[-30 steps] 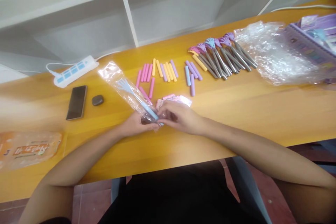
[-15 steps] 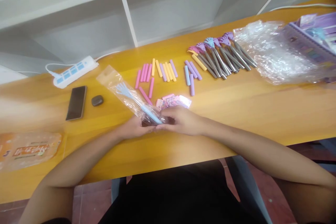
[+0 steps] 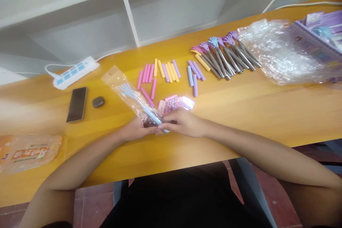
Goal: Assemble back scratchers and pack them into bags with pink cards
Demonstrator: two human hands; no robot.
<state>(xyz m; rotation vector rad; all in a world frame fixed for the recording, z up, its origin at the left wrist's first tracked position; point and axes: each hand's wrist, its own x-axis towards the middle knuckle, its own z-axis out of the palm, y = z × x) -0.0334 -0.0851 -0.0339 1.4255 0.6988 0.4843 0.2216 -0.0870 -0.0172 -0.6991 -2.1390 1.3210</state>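
Note:
A light-blue back scratcher lies inside a clear plastic bag, its hand-shaped head toward the upper left. My left hand is closed around the lower part of the bag, with the thumb across it. From the other side my right hand pinches the bag near the handle's end. The lowest part of the bag is partly covered by my fingers. Just beyond my hands lie pink printed cards. Loose pink sleeves and yellow sleeves are spread farther back.
Purple sleeves lie near a pile of metal-rod back scratchers. Crumpled plastic bags and a purple box stand at right. A power strip, phone, dark small case and orange-printed package are at left.
The bagged back scratcher has slid slightly down and right between my hands. My right thumb and fingers have closed in on the bag's lower end.

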